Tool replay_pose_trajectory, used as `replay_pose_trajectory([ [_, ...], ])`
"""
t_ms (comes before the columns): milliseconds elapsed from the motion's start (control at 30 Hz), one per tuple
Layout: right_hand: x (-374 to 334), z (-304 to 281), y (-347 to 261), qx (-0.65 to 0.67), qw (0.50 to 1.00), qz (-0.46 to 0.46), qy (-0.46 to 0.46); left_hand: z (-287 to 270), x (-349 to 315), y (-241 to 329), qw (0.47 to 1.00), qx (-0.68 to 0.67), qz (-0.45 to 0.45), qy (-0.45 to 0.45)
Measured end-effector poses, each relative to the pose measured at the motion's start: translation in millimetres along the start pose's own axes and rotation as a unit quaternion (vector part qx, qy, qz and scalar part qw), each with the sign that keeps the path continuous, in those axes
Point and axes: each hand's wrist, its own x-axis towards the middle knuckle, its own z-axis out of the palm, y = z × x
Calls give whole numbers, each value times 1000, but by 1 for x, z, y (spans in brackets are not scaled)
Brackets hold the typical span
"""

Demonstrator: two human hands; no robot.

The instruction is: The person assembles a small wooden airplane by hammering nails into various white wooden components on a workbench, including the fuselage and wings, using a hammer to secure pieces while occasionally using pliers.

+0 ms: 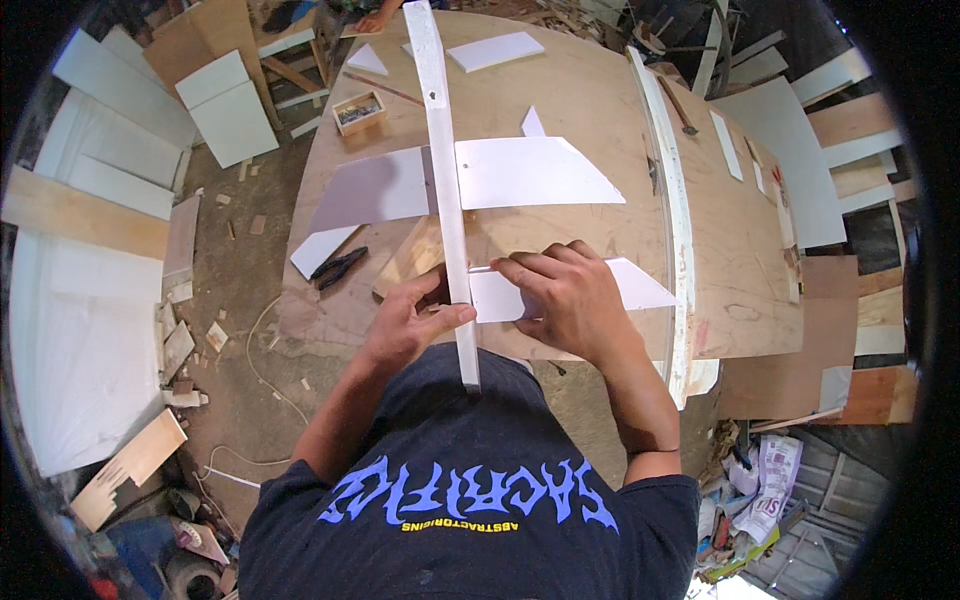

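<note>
A long white wooden strip (447,215) runs away from my body across the plywood table. My left hand (412,318) is closed round its near part, thumb on top. With fingers above and thumb below, my right hand (572,300) grips a white slant-ended panel (645,284), whose inner end meets the strip's right side beside my left hand. Farther along, another slant-ended white panel (530,172) extends right from the strip, and a partly shaded panel (372,188) extends left. Black-handled pliers (340,267) lie left of my left hand, near a bare wood block (408,258).
On the plywood table (570,235) sit a small wooden box of metal bits (359,113), white offcuts (495,50) and a hammer (678,105). A long white bar (662,160) crosses its right side. Boards lean at both sides; scraps and a cable (262,370) lie on the floor.
</note>
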Motion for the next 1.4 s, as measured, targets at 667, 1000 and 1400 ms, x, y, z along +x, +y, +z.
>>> replay_pose_trajectory([
  [667,7,11,15,24,999,-12,21,-1,10,-6,999,-26,-4,23],
  [1000,4,16,18,36,999,-9,-14,1,6,7,999,-5,-36,3],
  [1400,7,34,26,69,997,-11,32,1,12,5,1000,17,-7,24],
])
